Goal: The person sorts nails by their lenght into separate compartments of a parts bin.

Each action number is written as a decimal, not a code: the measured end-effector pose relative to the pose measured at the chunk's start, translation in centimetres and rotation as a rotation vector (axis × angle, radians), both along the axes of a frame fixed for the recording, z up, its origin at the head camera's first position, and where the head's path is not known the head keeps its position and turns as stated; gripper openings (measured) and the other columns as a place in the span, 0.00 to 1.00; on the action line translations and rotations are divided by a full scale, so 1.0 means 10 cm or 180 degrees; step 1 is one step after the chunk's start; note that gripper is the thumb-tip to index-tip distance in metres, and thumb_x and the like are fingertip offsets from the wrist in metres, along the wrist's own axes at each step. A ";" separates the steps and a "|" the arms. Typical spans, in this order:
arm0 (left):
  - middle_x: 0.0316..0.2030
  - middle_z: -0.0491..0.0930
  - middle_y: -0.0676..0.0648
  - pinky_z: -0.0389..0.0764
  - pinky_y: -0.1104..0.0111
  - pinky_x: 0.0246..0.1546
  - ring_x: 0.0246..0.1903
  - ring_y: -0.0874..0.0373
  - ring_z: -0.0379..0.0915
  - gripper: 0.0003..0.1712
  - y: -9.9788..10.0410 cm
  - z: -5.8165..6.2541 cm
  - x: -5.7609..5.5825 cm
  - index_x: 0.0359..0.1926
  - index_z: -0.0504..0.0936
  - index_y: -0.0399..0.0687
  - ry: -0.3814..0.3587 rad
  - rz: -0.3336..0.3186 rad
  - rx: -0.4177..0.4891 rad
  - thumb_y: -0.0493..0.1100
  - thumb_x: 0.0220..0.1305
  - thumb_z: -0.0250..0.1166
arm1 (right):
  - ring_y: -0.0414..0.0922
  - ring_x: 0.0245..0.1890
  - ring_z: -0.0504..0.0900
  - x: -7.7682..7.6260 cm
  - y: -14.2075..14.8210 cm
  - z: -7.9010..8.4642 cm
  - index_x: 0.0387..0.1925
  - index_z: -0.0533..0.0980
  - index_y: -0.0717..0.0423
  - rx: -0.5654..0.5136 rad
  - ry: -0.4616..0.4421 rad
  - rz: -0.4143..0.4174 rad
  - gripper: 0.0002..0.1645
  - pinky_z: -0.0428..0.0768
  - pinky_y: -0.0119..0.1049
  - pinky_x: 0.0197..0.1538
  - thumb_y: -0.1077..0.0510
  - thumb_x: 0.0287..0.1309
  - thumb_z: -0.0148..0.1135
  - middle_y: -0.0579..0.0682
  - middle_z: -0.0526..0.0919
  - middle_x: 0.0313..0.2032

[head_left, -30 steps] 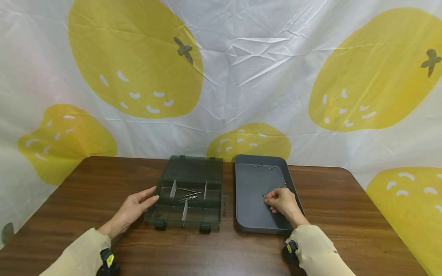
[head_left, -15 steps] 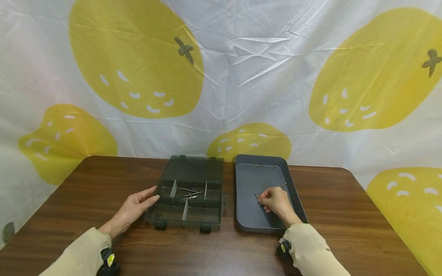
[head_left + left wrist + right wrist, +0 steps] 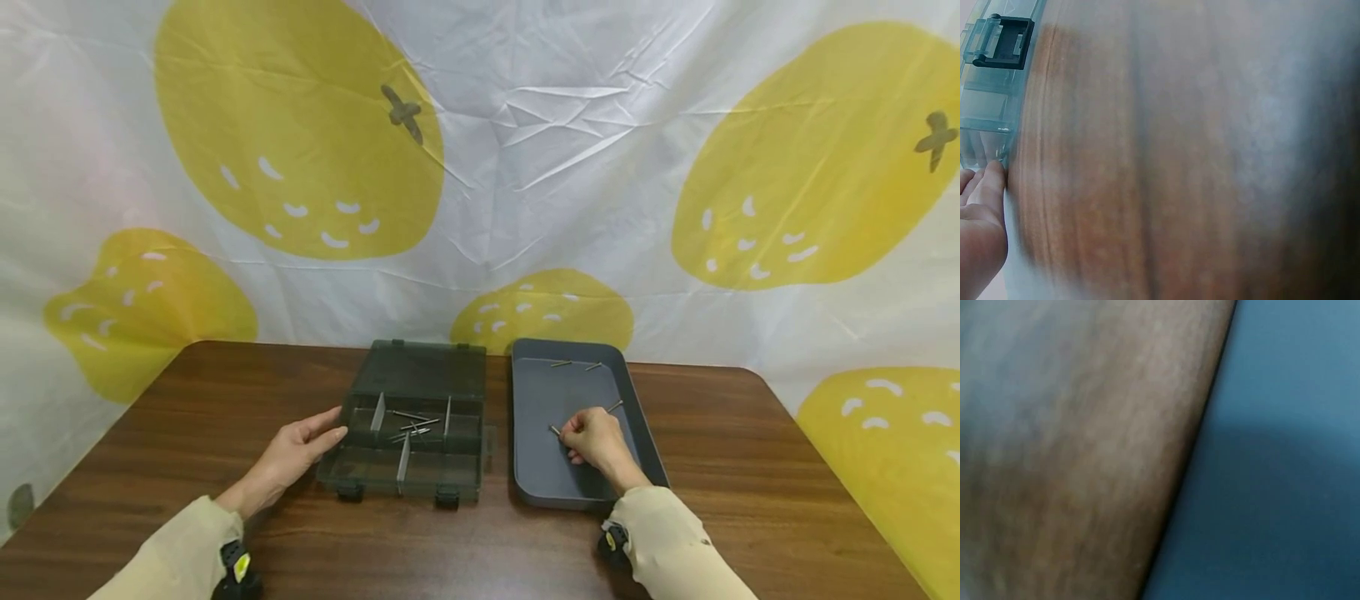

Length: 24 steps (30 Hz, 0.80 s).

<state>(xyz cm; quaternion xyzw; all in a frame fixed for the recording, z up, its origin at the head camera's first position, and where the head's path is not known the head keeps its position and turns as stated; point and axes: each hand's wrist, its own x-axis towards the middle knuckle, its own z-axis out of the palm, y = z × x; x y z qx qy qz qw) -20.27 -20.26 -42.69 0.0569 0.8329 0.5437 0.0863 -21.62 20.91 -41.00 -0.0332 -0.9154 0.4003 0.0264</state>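
My right hand (image 3: 594, 437) pinches a thin metal rod (image 3: 555, 430) between thumb and fingers, low over the grey tray (image 3: 536, 483); one end of the rod sticks out to the left. My left hand (image 3: 292, 454) rests its outstretched fingers and thumb against the left side of a see-through dark green compartment box (image 3: 363, 479), lid tipped back. Several similar rods (image 3: 414, 425) lie crossed in the box's back middle compartment. In the left wrist view, the fingertips (image 3: 992, 170) meet the box's corner close to a black latch (image 3: 1007, 42). The right wrist view shows no hand.
More thin rods lie in the tray: two at its far end, one (image 3: 561, 363) and another (image 3: 593, 367), and a third (image 3: 615, 406) by the right wall. The box and tray stand side by side on a wooden table (image 3: 495, 550), before a lemon-print cloth (image 3: 480, 167).
My right hand has shifted left across the tray with the rod, most of it in the first half second, and now stays nearly still. The left hand keeps its place on the box.
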 end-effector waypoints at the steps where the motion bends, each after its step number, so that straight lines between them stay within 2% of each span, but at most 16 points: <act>1: 0.69 0.55 0.35 0.69 0.50 0.59 0.65 0.38 0.57 0.39 0.00 0.00 0.00 0.71 0.56 0.39 0.0002 -0.0001 -0.0003 0.55 0.67 0.56 | 0.33 0.08 0.73 0.00 0.00 0.00 0.19 0.78 0.65 -0.0033 -0.0016 -0.0001 0.07 0.77 0.29 0.15 0.70 0.50 0.62 0.45 0.75 0.09; 6: 0.69 0.55 0.35 0.69 0.49 0.59 0.65 0.38 0.57 0.40 0.00 0.01 0.01 0.71 0.56 0.39 -0.0006 -0.0002 -0.0001 0.56 0.67 0.56 | 0.33 0.09 0.74 -0.02 0.02 -0.01 0.21 0.79 0.68 -0.0266 -0.0091 -0.0020 0.06 0.78 0.30 0.16 0.70 0.50 0.60 0.46 0.75 0.10; 12: 0.69 0.55 0.35 0.69 0.50 0.59 0.66 0.38 0.56 0.40 0.00 0.00 0.01 0.71 0.56 0.39 -0.0002 0.0001 -0.0004 0.56 0.67 0.56 | 0.34 0.13 0.75 -0.04 -0.01 0.02 0.26 0.78 0.71 -0.0718 -0.0190 -0.0028 0.04 0.79 0.28 0.20 0.71 0.53 0.59 0.48 0.77 0.16; 18: 0.69 0.55 0.36 0.69 0.50 0.59 0.66 0.39 0.55 0.38 0.00 0.00 0.01 0.71 0.57 0.39 0.0005 -0.0002 -0.0005 0.53 0.68 0.56 | 0.34 0.15 0.75 0.00 -0.21 0.20 0.31 0.77 0.75 -0.1164 -0.0172 0.0135 0.05 0.78 0.26 0.21 0.72 0.56 0.56 0.53 0.80 0.22; 24: 0.69 0.55 0.36 0.69 0.50 0.59 0.66 0.39 0.56 0.38 0.00 0.02 0.00 0.71 0.56 0.39 -0.0020 0.0006 -0.0017 0.54 0.68 0.56 | 0.35 0.16 0.74 0.07 -0.53 0.35 0.32 0.76 0.74 -0.1461 -0.0172 0.0404 0.05 0.77 0.25 0.22 0.71 0.58 0.56 0.50 0.77 0.21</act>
